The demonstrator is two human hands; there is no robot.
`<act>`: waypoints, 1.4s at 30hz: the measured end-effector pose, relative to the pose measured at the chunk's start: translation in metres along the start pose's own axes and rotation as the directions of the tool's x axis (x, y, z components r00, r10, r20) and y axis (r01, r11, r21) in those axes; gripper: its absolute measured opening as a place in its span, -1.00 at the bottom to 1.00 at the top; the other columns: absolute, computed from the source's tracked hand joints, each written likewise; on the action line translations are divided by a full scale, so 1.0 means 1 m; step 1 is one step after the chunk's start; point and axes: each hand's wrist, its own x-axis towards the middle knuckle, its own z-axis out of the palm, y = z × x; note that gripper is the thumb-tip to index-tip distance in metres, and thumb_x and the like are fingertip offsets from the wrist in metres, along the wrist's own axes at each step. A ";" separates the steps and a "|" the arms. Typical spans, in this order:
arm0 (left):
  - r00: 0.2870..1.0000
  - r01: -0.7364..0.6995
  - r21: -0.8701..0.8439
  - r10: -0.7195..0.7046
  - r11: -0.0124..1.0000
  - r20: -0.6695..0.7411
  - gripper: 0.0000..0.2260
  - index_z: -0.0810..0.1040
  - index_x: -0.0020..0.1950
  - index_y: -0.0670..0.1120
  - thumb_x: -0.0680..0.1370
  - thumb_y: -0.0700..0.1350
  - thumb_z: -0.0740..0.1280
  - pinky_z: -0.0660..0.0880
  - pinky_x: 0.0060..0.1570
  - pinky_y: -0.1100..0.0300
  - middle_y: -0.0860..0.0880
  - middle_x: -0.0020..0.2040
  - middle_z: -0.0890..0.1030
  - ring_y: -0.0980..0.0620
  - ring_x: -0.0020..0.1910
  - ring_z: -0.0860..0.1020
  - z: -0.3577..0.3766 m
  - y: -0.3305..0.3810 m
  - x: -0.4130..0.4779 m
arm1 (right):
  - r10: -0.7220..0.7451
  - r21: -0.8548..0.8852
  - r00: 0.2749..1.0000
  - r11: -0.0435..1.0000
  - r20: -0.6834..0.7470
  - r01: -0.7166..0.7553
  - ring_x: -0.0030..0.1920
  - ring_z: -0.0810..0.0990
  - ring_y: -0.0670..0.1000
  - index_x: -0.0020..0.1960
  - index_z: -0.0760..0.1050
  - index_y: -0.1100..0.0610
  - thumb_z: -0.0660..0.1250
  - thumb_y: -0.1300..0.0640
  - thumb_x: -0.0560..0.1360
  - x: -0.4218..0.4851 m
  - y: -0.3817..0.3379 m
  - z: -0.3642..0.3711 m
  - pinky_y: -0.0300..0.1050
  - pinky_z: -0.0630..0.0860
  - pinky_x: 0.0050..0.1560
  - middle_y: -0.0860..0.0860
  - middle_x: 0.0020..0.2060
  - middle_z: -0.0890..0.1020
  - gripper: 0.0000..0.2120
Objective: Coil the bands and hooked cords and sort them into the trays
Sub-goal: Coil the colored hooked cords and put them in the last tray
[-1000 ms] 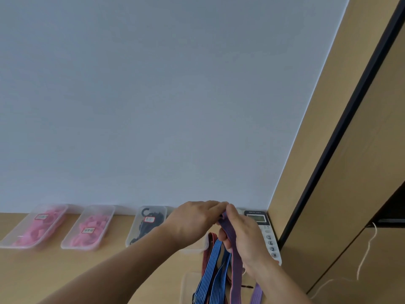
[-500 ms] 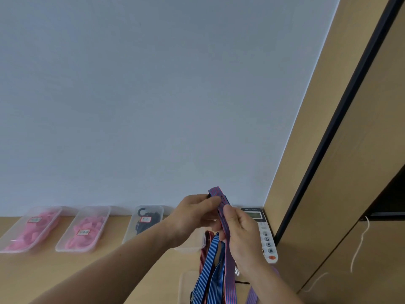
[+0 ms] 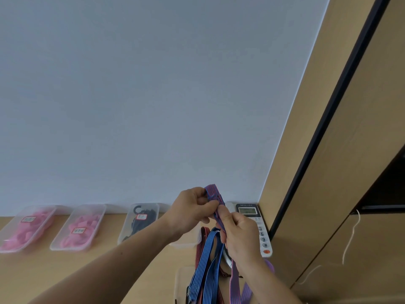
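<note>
Left hand (image 3: 190, 211) and right hand (image 3: 240, 234) pinch 1 flat, woven, purple-striped band (image 3: 211, 191), folded over at top.

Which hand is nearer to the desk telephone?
Right. The right hand overlaps the telephone at its left edge; the left hand sits further left, gripping the top of the purple band.

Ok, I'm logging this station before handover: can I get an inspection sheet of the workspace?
Surface: light wooden desk.
Job's things: purple-red striped flat band held up; blue striped bands hanging below; two clear plastic trays of pink coils; one clear plastic tray of black hooked cords.
Clutter: white keypad desk phone.
Grippers: left hand and right hand both pinch the purple band.
Cables: thin white string hanging at right.
Surroundings: pale wall, tan wooden cabinet.
</note>
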 end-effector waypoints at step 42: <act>0.992 0.095 -0.217 -0.074 0.972 0.103 -0.85 0.61 0.04 -0.23 0.62 -0.17 0.30 0.57 -0.02 0.00 -0.17 -0.03 0.71 -0.09 -0.19 0.62 0.002 0.015 -0.009 | -0.053 0.178 0.998 0.983 0.016 0.049 -0.56 0.45 -0.05 -0.25 0.56 0.20 0.35 -0.15 0.40 -0.004 -0.001 0.002 -0.24 0.40 -0.50 0.09 -0.50 0.61 -0.62</act>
